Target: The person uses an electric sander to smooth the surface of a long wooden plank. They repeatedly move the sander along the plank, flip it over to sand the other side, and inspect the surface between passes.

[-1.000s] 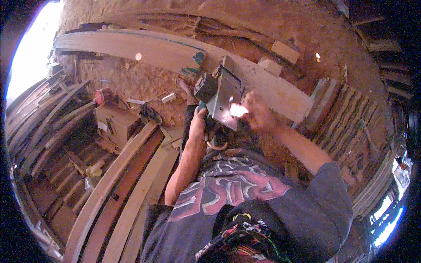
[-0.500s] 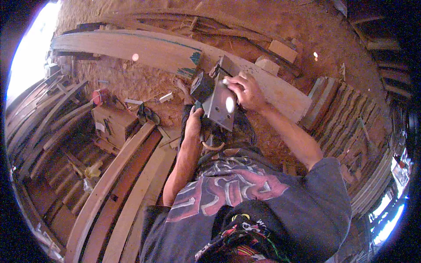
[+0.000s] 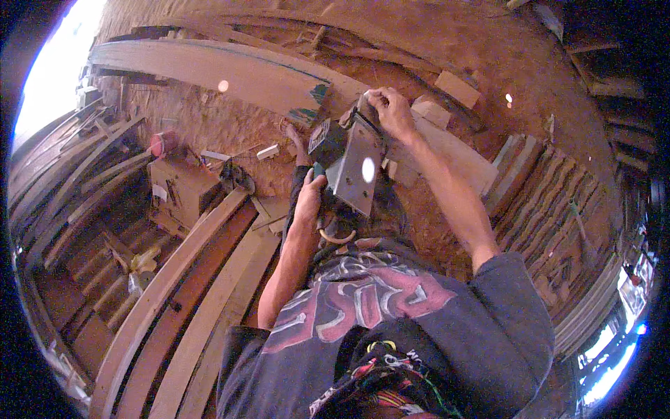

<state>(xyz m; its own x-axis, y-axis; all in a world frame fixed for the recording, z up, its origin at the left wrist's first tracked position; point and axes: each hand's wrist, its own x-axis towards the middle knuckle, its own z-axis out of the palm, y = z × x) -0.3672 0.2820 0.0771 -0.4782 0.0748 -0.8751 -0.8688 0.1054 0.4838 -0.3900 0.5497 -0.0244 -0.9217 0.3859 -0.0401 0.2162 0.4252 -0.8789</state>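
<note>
My left hand [image 3: 308,201] is wrapped round the teal handle of what looks like a power planer [image 3: 359,167], tilted so its flat silver metal sole faces up. A bright round spot of light lies on that sole, and the tool's dark boxy side stands to its left. At the sole's far end, my right hand [image 3: 393,112] has its fingers pinched together. Something small and whitish shows at those fingertips, but I cannot make out what it is. The tool is held in front of my waist.
A long pale plank [image 3: 209,66] with blue-green paint lies across the far side. Long beams [image 3: 188,293] run along my left, near a cardboard box [image 3: 178,185] with a red round container [image 3: 164,144] on it. Stacked wavy-edged boards [image 3: 551,202] stand at right.
My right hand has moved from the middle of the planer's sole to its far end. My left hand keeps its grip on the tool. The whole view has shifted slightly.
</note>
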